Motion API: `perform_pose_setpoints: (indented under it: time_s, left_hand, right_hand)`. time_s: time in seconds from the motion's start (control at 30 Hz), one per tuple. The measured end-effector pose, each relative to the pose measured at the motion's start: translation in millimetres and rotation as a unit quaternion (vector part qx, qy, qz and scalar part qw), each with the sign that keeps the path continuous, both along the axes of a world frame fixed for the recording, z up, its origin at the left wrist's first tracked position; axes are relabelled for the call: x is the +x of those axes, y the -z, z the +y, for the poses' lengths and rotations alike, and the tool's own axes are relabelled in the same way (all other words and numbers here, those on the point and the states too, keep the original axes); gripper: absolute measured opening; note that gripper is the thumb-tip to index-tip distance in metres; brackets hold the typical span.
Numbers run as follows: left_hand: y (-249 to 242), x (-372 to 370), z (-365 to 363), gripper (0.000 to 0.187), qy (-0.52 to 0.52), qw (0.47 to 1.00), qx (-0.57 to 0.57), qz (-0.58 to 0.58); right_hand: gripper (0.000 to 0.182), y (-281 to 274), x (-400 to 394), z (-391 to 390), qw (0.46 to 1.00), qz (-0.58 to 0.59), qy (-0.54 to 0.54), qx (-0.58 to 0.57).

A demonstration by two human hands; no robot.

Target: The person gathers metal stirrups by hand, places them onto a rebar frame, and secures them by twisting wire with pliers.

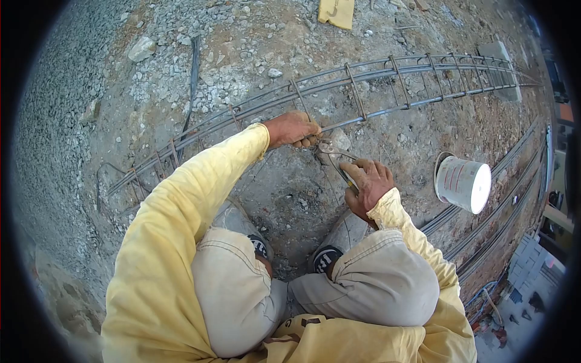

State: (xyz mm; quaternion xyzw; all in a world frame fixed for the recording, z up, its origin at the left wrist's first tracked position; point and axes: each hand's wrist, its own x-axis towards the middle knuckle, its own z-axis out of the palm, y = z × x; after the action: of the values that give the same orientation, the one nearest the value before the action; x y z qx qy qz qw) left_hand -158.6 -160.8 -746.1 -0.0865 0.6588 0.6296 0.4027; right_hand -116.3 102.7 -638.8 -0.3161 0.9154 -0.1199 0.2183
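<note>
A long cage of steel rebar [387,71] with stirrups runs across the ground in front of me. My left hand [295,129] is closed around its near bar, beside a stirrup; the fingertips are partly hidden. In my right hand [370,184] is a pair of pincers [346,172] with a bit of yellow on the handle. Their jaws point at the bar, close to my left fingers. A thin wire [331,184] hangs down below the jaws.
A white bucket [463,183] lies tipped on the right, near several loose bars [505,166]. A concrete block [505,72] sits under the cage's far end. Stones and gravel [66,121] cover the left. A yellow sack piece [336,13] lies ahead.
</note>
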Motion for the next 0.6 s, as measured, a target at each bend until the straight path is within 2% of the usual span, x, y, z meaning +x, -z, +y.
perform_pose_setpoints:
  time_s: [0.23,0.6]
  left_hand:
    - [-4,1,1,0.030,-0.017,1.000,0.005,0.002]
    - [-4,-1,1,0.030,-0.001,1.000,0.006,-0.018]
  right_hand:
    - [0.055,6,-5,-6,0.989,0.120,-0.088,-0.009]
    - [0.051,28,0,3,0.996,0.068,-0.053,-0.030]
